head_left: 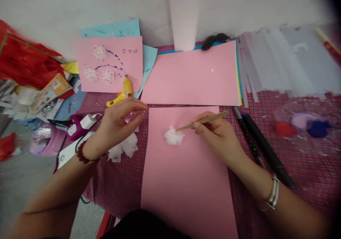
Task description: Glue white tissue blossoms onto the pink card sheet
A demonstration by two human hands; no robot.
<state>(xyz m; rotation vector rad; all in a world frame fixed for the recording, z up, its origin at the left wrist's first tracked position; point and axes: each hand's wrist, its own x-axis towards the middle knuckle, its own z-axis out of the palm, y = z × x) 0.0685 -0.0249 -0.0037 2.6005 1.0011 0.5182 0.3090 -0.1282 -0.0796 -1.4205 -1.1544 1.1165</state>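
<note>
**Stick tip touching the paper puff**

My left hand (117, 127) is hovering over white tissue scraps (125, 149) on the table (306, 168), fingers curling toward the thumb; I cannot tell whether they are pinching anything. Just to its right, the white puff (174, 137) is lying on the pink sheet (186, 182). My right hand (217, 134) is gripping a wooden stick (205, 120), its tip touching the puff.

The left hand (114, 125) covers part of the white tissue scraps (128, 148). Beyond the bench's left edge the red bag (26, 63) is blurred and cut off. Blue writing on the pink card (85, 54) is too small to read. Whether the wooden stick (205, 120) touches the white puff (174, 136) is unclear.
</note>
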